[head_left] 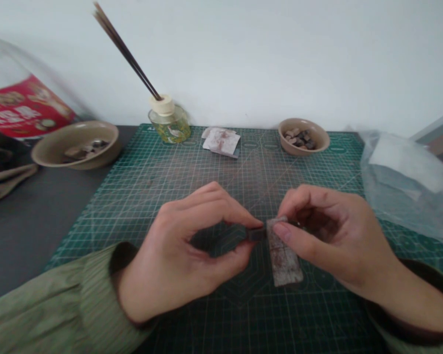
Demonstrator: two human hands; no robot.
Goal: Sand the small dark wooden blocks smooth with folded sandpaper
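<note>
My left hand (pixel 195 246) pinches a small dark block (pixel 256 234) between thumb and forefinger, over the middle of the green cutting mat (pixel 221 191). Just to its right, my right hand (pixel 332 231) grips the upper end of a greyish, brown-stained strip of sandpaper (pixel 286 260) between thumb and fingers. The strip hangs down toward me at a slight tilt. Block and strip are very close together; whether they touch I cannot tell. My right fingers behind the strip are partly hidden.
At the back stand a reed diffuser (pixel 170 123), a pile of stained white sheets (pixel 221 141) and a small bowl of little blocks (pixel 303 137). A larger bowl (pixel 77 145) and a red-labelled bag (pixel 22 98) are left. Clear plastic packaging (pixel 409 182) lies right.
</note>
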